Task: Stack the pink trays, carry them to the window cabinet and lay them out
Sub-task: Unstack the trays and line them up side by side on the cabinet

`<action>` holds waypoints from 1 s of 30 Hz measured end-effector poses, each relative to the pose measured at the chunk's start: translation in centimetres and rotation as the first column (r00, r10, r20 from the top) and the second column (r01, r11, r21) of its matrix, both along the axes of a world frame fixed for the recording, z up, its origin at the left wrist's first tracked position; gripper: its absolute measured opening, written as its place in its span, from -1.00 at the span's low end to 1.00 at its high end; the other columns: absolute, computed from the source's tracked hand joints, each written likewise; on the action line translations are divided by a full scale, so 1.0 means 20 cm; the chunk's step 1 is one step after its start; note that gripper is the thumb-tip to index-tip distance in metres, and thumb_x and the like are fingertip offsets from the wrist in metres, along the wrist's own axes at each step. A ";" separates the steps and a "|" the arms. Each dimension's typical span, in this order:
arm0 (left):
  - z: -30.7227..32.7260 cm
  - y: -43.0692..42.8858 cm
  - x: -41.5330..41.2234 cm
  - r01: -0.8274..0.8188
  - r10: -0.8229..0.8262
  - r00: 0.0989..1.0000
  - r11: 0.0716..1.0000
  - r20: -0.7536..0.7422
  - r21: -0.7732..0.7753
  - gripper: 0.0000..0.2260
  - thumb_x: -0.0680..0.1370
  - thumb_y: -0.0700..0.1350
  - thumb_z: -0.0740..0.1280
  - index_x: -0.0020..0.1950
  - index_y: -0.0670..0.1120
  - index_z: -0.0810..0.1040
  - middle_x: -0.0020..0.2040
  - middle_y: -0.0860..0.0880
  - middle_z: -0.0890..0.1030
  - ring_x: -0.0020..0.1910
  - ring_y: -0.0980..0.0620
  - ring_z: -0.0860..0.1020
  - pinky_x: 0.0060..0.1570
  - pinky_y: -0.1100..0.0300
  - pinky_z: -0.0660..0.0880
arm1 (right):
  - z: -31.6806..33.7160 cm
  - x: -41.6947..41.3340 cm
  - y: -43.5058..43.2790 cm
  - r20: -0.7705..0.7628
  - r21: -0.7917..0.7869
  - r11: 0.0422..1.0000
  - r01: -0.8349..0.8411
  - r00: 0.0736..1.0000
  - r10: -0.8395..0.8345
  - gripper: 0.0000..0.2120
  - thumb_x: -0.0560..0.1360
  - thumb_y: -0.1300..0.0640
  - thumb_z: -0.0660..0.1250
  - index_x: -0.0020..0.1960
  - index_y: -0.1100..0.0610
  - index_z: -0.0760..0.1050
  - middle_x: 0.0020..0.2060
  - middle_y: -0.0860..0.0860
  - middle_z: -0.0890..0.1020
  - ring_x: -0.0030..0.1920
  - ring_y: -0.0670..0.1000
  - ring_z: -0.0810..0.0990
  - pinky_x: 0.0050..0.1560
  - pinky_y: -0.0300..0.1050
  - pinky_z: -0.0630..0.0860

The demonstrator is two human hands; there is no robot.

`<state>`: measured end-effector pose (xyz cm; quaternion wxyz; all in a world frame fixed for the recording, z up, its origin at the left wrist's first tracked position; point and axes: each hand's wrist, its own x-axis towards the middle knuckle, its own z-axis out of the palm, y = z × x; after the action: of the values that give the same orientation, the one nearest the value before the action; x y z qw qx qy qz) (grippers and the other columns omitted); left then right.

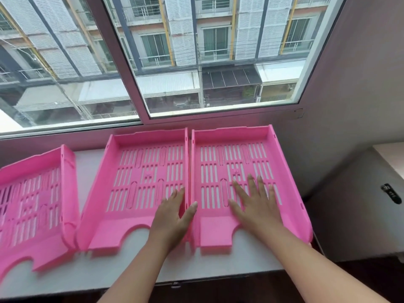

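Trays: three pink trays are laid side by side on the white cabinet top (251, 259) under the window (196, 62), each with a slotted floor and a notched front edge turned toward the person.
Right tray (218, 232): set flat at the right end of the cabinet top, its back wall close to the window ledge and its right wall near the cabinet's right edge.
Middle tray (113, 226): placed just left of the right tray, the two long side walls running parallel and all but touching (only a thin seam is seen between them).
Left tray (32, 215): turned at a slight angle to the others and cut off by the left border of the view; its front right corner meets the middle tray's front left corner.
Left hand (172, 217): held at the seam between the middle and right trays, fingers on the middle tray's side of the walls and thumb on the right tray's side, so both adjoining walls are pinched loosely between them.
Right hand (255, 202): laid flat and spread, palm down, on the slotted floor of the right tray near its front; nothing is grasped by it.
Arms: both forearms are stretched forward from the bottom of the view, bare.
Surroundings: a grey wall (360, 84) is seen at the right, and a building with white shutters (185, 29) is visible through the glass.
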<state>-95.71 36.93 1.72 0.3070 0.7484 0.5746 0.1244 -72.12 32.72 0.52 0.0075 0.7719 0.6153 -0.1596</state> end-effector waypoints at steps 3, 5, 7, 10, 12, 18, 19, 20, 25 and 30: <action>-0.02 0.03 0.00 -0.003 0.003 0.999 1.000 -0.042 -0.004 -0.21 0.45 0.46 -0.07 0.57 0.05 0.09 0.57 0.00 0.17 0.55 -0.05 0.14 0.48 -0.18 0.16 | -0.02 0.00 0.09 0.008 0.012 1.000 -0.025 1.000 0.025 -0.38 0.54 -0.35 -0.18 0.56 -0.27 -0.23 0.59 0.05 -0.27 0.57 0.13 -0.33 0.52 0.24 -0.30; -0.01 0.06 0.01 -0.014 0.014 0.999 1.000 -0.038 -0.014 -0.17 0.42 0.47 -0.09 0.57 0.03 0.08 0.58 -0.01 0.15 0.55 -0.06 0.11 0.50 -0.16 0.10 | -0.03 0.01 0.13 0.010 0.021 0.999 -0.031 0.999 0.030 -0.38 0.54 -0.35 -0.18 0.56 -0.27 -0.22 0.59 0.05 -0.26 0.57 0.12 -0.32 0.52 0.23 -0.30; 0.01 0.07 0.02 -0.016 0.015 0.999 1.000 -0.044 -0.025 -0.13 0.39 0.47 -0.11 0.58 -0.01 0.08 0.58 -0.03 0.13 0.56 -0.06 0.10 0.51 -0.12 0.06 | -0.04 0.02 0.16 0.008 0.035 0.999 -0.028 1.000 0.028 -0.38 0.54 -0.35 -0.18 0.56 -0.26 -0.20 0.60 0.04 -0.24 0.57 0.12 -0.31 0.52 0.23 -0.30; 0.01 0.07 0.03 -0.018 0.015 0.998 0.999 -0.059 -0.048 -0.12 0.39 0.47 -0.13 0.58 -0.02 0.07 0.59 -0.02 0.10 0.56 -0.05 0.07 0.52 -0.06 0.00 | -0.05 0.02 0.21 0.015 0.049 0.999 -0.012 1.000 0.011 -0.38 0.54 -0.35 -0.20 0.57 -0.25 -0.19 0.60 0.04 -0.22 0.58 0.12 -0.29 0.52 0.23 -0.30; 0.02 0.07 0.02 -0.013 0.008 0.997 0.997 -0.071 -0.072 -0.16 0.42 0.47 -0.10 0.58 0.01 0.04 0.59 -0.02 0.08 0.57 -0.06 0.04 0.52 -0.08 0.00 | -0.05 0.02 0.23 0.009 0.040 0.999 -0.002 1.000 0.002 -0.38 0.56 -0.33 -0.19 0.58 -0.23 -0.18 0.60 0.04 -0.22 0.58 0.13 -0.29 0.51 0.25 -0.30; 0.09 0.00 0.06 0.008 -0.003 0.997 0.998 0.074 -0.067 -0.24 0.52 0.25 0.22 0.59 0.01 -0.04 0.59 0.04 0.10 0.53 0.04 0.16 0.46 0.00 0.20 | 0.03 -0.06 0.21 -0.045 0.102 0.993 0.051 0.998 -0.046 -0.39 0.60 -0.25 -0.10 0.60 -0.11 -0.10 0.61 0.08 -0.14 0.59 0.14 -0.24 0.51 0.24 -0.26; 0.09 -0.03 0.07 0.014 -0.006 0.995 0.997 0.098 -0.079 -0.23 0.53 0.18 0.26 0.59 0.00 -0.09 0.60 0.05 0.05 0.54 0.05 0.13 0.45 0.07 0.14 | 0.04 -0.09 0.19 -0.065 0.145 0.988 0.054 0.997 -0.045 -0.39 0.60 -0.24 -0.08 0.60 -0.09 -0.04 0.62 0.06 -0.07 0.60 0.14 -0.18 0.52 0.23 -0.22; 0.10 -0.04 0.09 0.011 0.000 0.993 0.995 0.115 -0.095 -0.22 0.55 0.10 0.28 0.59 0.00 -0.14 0.60 0.05 0.01 0.55 0.05 0.10 0.43 0.15 0.10 | 0.05 -0.13 0.16 -0.084 0.162 0.986 0.044 0.996 -0.030 -0.40 0.60 -0.23 -0.06 0.59 -0.09 0.01 0.62 0.05 0.00 0.60 0.12 -0.11 0.54 0.23 -0.18; 0.09 -0.07 0.14 -0.054 0.079 0.985 0.985 0.155 -0.161 -0.26 0.57 -0.13 0.18 0.57 0.02 -0.27 0.61 0.01 -0.06 0.53 -0.08 0.17 0.41 -0.02 0.31 | 0.02 -0.23 0.04 -0.102 0.088 0.996 -0.015 0.995 0.024 -0.42 0.59 -0.24 -0.07 0.58 -0.12 0.08 0.61 0.07 0.01 0.60 0.11 -0.09 0.55 0.19 -0.15; 0.09 -0.05 0.15 -0.050 0.086 0.983 0.975 0.161 -0.219 -0.27 0.56 -0.13 0.16 0.58 0.02 -0.26 0.61 -0.06 -0.02 0.45 -0.28 0.27 0.38 -0.10 0.28 | 0.01 -0.22 0.06 -0.097 0.079 0.997 -0.026 0.995 0.033 -0.42 0.59 -0.20 -0.07 0.59 -0.15 0.00 0.62 0.06 -0.03 0.60 0.05 -0.13 0.56 0.19 -0.18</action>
<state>-92.78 35.83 3.48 0.4291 0.6775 0.5818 0.1357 -76.61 33.89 0.70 -0.0504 0.7536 0.6320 -0.1733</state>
